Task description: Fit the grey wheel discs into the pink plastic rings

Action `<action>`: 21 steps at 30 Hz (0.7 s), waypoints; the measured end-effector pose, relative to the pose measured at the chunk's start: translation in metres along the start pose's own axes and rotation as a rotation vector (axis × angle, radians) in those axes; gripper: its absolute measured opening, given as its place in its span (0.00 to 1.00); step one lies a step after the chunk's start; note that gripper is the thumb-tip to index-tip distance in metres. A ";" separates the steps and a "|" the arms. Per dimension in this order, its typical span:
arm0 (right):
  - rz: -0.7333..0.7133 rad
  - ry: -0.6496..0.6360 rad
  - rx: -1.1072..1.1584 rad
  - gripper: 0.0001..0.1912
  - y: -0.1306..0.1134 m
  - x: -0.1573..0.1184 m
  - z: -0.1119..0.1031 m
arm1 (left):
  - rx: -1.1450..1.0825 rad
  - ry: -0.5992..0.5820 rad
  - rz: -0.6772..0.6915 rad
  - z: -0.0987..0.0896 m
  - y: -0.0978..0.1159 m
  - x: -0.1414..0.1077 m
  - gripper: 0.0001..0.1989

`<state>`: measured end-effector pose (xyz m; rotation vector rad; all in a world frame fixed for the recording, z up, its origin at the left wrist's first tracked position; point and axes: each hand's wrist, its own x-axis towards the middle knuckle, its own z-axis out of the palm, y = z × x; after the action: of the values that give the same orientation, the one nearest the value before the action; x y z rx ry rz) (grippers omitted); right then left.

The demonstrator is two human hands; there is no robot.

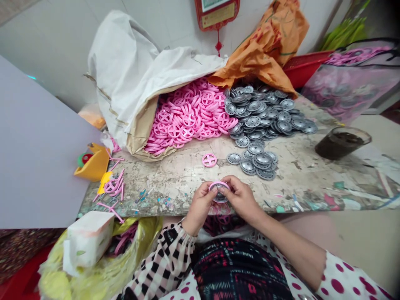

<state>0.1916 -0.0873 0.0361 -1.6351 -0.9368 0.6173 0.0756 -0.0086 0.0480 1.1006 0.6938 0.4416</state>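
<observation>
Both hands meet at the table's near edge, gripping one small wheel (220, 196) between them, a grey disc with a pink ring round it. My left hand (201, 204) holds its left side, thumb on the grey face. On the other side my right hand (243, 199) pinches it, thumb also on the face. Just beyond lies a single pink wheel ring (209, 160) with cross spokes. Right of that is a small cluster of grey discs (262, 160). The fingertips behind the held wheel are hidden.
A white sack (134, 79) spills pink rings (193, 114) across the table's back; an orange sack (265, 46) spills more grey discs (265, 110). A glass of dark liquid (342, 142) stands at right. Pink scraps (114, 185) lie at left, above a yellow bag (125, 271).
</observation>
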 end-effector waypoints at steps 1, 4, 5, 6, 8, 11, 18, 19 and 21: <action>0.016 -0.022 -0.017 0.07 0.002 -0.001 0.000 | 0.075 -0.010 -0.005 -0.004 0.000 0.000 0.16; 0.001 -0.238 -0.186 0.05 0.004 -0.011 -0.004 | 0.306 0.025 0.050 -0.021 0.006 0.006 0.19; -0.043 -0.335 -0.278 0.05 0.002 -0.016 -0.005 | 0.377 0.070 0.093 -0.027 0.008 0.010 0.20; -0.107 -0.417 -0.383 0.05 0.000 -0.022 -0.006 | 0.448 0.124 0.141 -0.033 0.010 0.016 0.19; -0.259 -0.487 -0.585 0.05 -0.003 -0.032 -0.007 | 0.610 0.216 0.236 -0.043 0.013 0.028 0.13; -0.394 -0.438 -0.753 0.07 -0.005 -0.029 -0.012 | 0.875 0.263 0.367 -0.049 0.013 0.051 0.09; -0.187 -0.075 -1.036 0.17 0.004 0.062 -0.043 | 1.254 0.295 0.469 -0.034 0.014 0.099 0.17; -0.149 -0.036 -1.090 0.17 0.006 0.074 -0.047 | 1.278 0.310 0.451 -0.031 0.016 0.105 0.20; -0.099 -0.025 -1.182 0.17 0.009 0.093 -0.050 | 1.330 0.301 0.376 -0.027 0.021 0.116 0.27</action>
<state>0.2845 -0.0381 0.0472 -2.5630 -1.5328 -0.0650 0.1391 0.0922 0.0265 2.4781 1.0835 0.4565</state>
